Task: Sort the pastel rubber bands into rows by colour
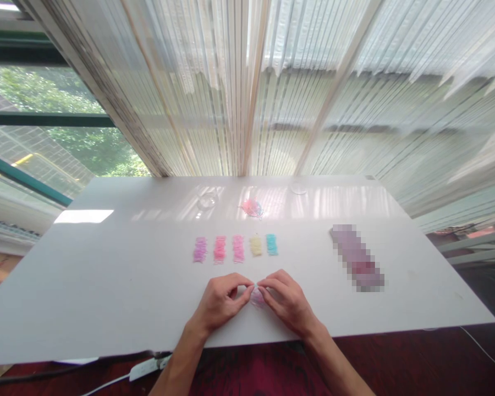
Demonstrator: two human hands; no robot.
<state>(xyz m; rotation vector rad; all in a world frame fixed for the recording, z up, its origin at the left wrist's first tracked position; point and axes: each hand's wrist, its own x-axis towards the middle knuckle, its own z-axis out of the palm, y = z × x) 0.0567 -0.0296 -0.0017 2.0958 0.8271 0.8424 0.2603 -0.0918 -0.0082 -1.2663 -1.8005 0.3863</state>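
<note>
- The left hand [223,300] has its thumb and finger tips pinched together. I can't tell if a tiny bit is in them.
- The right hand [291,302] is pinched together too, just beside the left one. What it may hold is too small to see.
- The small pile [257,298] of thin pink and purple bits is on the white table [107,280], under the fingertips.
- Past the hands are five bunches in a row: purple bunch [200,249], red-pink bunch [219,249], pink bunch [238,249], yellow bunch [256,246] and blue bunch [271,245].
- Farther back is a mixed pile [252,208], with a clear round thing [207,201] to its left.
- A long purple thing [357,257], all blurry, lies to the right.
</note>
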